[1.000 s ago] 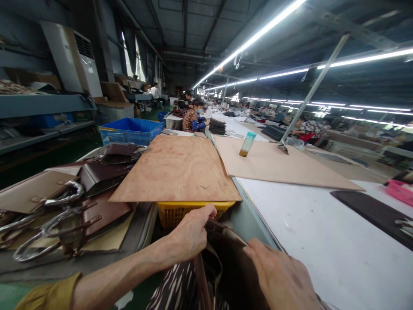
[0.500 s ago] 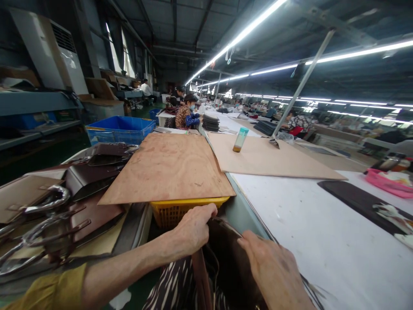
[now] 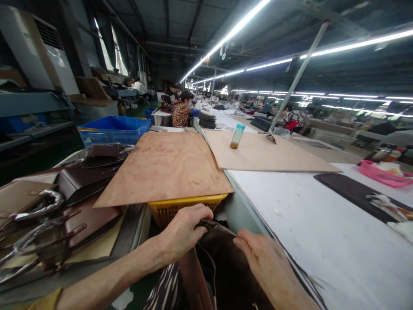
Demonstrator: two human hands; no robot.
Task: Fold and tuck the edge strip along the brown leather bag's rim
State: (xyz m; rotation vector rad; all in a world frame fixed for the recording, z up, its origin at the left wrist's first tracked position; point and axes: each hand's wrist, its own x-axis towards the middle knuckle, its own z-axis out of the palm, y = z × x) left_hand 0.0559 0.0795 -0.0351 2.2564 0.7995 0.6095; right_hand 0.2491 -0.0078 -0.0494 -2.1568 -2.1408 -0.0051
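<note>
A dark brown bag sits low in front of me, its mouth facing up and its inside in shadow. My left hand pinches the far left part of its rim between thumb and fingers. Further right along the same rim, my right hand grips the edge, thumb inside and fingers mostly hidden. A brown leather strap runs down the near left side of the bag. Under it shows black-and-white patterned cloth.
Beyond my hands a plywood board lies on a yellow basket. Finished-looking brown bags with wrapped handles are piled at left, near a blue bin. To the right, a white table holds a cardboard sheet and glue bottle.
Both hands keep hold of the rim and shift slightly left with the bag. The strap shows more now. My view has turned a little.
</note>
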